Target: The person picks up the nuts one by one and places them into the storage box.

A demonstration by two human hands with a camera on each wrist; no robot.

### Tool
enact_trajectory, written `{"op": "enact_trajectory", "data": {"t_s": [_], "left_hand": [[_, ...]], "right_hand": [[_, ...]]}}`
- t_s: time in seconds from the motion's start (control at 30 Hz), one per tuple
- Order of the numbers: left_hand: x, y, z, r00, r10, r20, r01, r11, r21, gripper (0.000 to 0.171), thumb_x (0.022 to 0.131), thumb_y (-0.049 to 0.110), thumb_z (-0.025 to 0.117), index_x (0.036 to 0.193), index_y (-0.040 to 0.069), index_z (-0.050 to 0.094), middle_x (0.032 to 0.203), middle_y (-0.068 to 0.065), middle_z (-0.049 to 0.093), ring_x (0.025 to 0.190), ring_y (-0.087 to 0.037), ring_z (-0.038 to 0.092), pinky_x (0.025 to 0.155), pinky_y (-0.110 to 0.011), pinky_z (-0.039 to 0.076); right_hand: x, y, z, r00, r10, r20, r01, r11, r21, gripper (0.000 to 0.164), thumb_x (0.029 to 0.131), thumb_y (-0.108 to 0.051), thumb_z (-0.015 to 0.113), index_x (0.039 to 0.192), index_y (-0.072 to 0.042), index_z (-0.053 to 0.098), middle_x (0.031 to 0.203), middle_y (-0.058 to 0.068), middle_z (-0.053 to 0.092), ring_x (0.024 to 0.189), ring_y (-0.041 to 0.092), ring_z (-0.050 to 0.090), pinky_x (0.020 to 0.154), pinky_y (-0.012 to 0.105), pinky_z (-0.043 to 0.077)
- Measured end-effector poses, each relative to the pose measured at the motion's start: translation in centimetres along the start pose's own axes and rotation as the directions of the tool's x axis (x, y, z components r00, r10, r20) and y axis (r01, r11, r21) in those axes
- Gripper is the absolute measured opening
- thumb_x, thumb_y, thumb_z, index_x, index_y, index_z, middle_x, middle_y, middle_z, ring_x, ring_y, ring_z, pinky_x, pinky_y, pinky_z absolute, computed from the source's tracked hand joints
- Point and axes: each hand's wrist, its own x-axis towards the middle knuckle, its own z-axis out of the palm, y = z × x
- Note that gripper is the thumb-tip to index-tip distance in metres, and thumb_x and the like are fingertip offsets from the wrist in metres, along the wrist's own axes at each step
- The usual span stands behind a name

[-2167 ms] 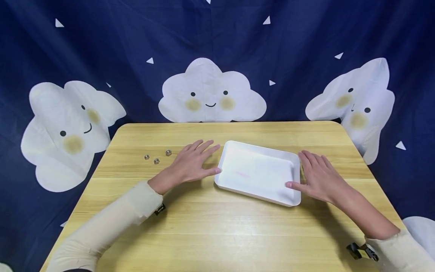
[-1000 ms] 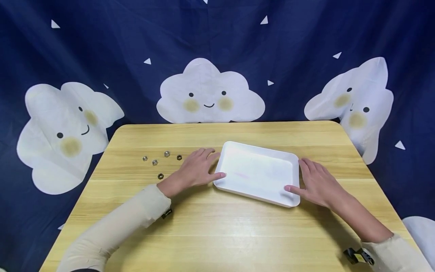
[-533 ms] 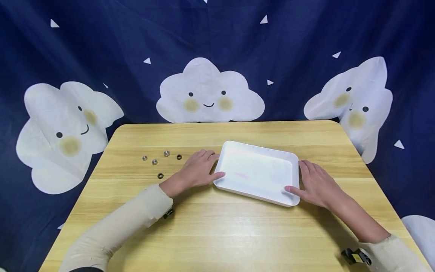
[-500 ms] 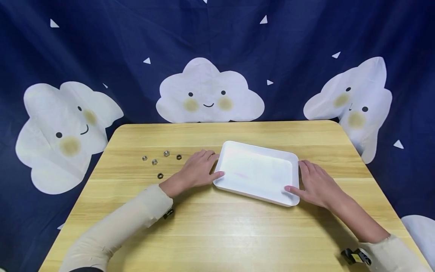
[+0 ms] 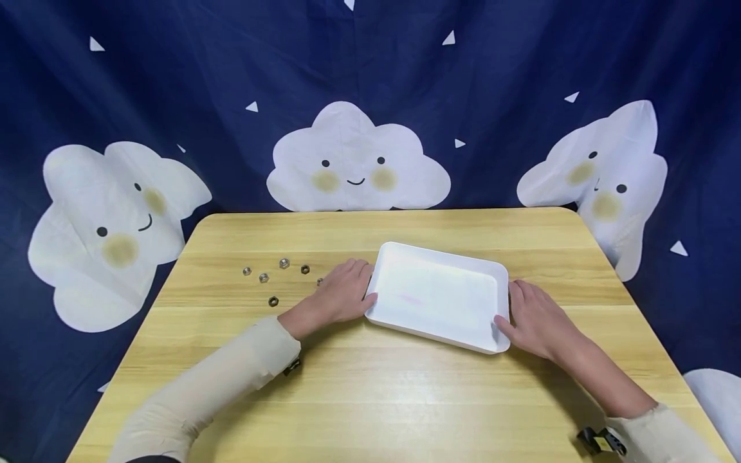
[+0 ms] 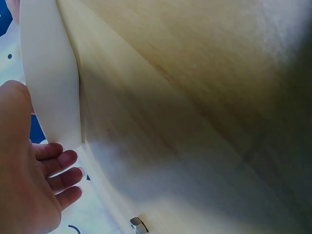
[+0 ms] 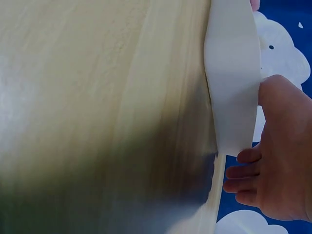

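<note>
A shallow white rectangular tray sits on the table at a slight angle, its inside bare. At its left end my left hand grips it, thumb at the rim and the other fingers outside the wall. My right hand grips the right end, thumb on the near right rim. In the left wrist view, curled fingers of the left hand lie at the end of the tray wall. The right wrist view has the right hand's fingers curled beside the tray wall.
Left of the tray lie several small hex nuts, some silver, such as the nut, some dark, such as the nut. One nut is partly hidden by the left hand. A navy curtain hangs behind the wooden table.
The left hand has shifted right to the tray's edge, uncovering more nuts. The right thumb has slid from inside the tray back toward its rim. The tray has hardly moved.
</note>
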Motion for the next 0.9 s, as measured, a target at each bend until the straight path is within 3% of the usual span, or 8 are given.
{"op": "enact_trajectory", "data": {"t_s": [0.17, 0.6, 0.9], "left_hand": [[0.01, 0.0, 0.32, 1.0, 0.004, 0.005, -0.004, 1.0, 0.006, 0.056, 0.104, 0.035, 0.048, 0.143, -0.005, 0.048, 0.132, -0.018, 0.058, 0.116, -0.03, 0.053, 0.103, -0.043, 0.048], [-0.04, 0.29, 0.41, 1.0, -0.007, 0.027, 0.007, 1.0, -0.003, 0.049, 0.105, 0.028, 0.044, 0.14, -0.007, 0.046, 0.121, -0.017, 0.057, 0.107, -0.029, 0.05, 0.095, -0.041, 0.047], [-0.07, 0.41, 0.11, 0.998, -0.004, 0.067, 0.005, 1.0, -0.017, 0.027, 0.104, 0.025, 0.043, 0.115, 0.0, 0.049, 0.1, -0.009, 0.048, 0.091, -0.023, 0.04, 0.08, -0.033, 0.04]], "right_hand": [[-0.04, -0.08, 0.29, 0.999, -0.017, -0.029, 0.017, 1.0, -0.003, 0.063, 0.093, -0.029, 0.057, 0.134, 0.017, 0.045, 0.132, 0.037, 0.056, 0.127, 0.051, 0.053, 0.111, 0.062, 0.042], [-0.06, -0.22, 0.23, 0.999, -0.026, -0.047, 0.024, 0.999, -0.044, 0.056, 0.092, -0.029, 0.055, 0.125, 0.016, 0.05, 0.122, 0.034, 0.059, 0.119, 0.048, 0.056, 0.108, 0.06, 0.044], [0.07, -0.22, 0.03, 1.0, -0.029, -0.005, 0.029, 0.998, -0.059, 0.058, 0.093, -0.029, 0.053, 0.128, 0.017, 0.049, 0.126, 0.034, 0.058, 0.123, 0.047, 0.054, 0.111, 0.06, 0.043]]}}
